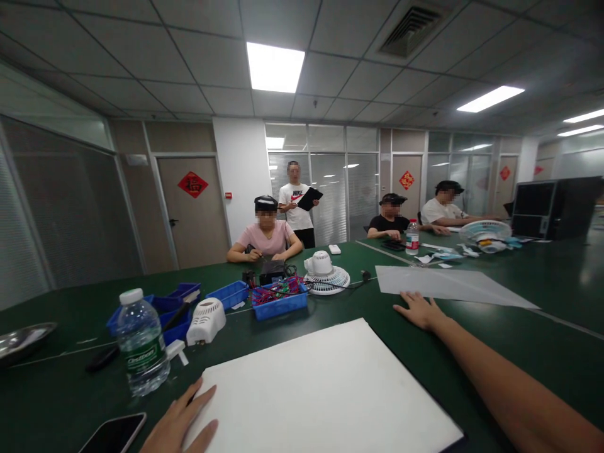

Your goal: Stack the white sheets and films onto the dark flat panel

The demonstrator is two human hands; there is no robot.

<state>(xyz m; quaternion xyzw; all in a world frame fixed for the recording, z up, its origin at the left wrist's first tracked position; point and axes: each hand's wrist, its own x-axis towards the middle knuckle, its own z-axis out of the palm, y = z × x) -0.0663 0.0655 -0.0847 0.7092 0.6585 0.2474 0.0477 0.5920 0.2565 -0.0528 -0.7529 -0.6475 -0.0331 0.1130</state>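
A large white board or sheet lies flat in front of me on the green table, a dark edge showing along its right side. At its left edge rests my left hand, fingers spread, the fingertips on the white surface. My right hand lies open and palm down farther right, beside the near edge of a thin translucent sheet. Its fingertips reach that sheet's edge; whether they press on it I cannot tell. Neither hand grips anything.
Close to my left hand stand a water bottle and a phone. Beyond are a white plastic housing, a blue bin of wired parts and a fan part. Several people are across the table; one person sits opposite.
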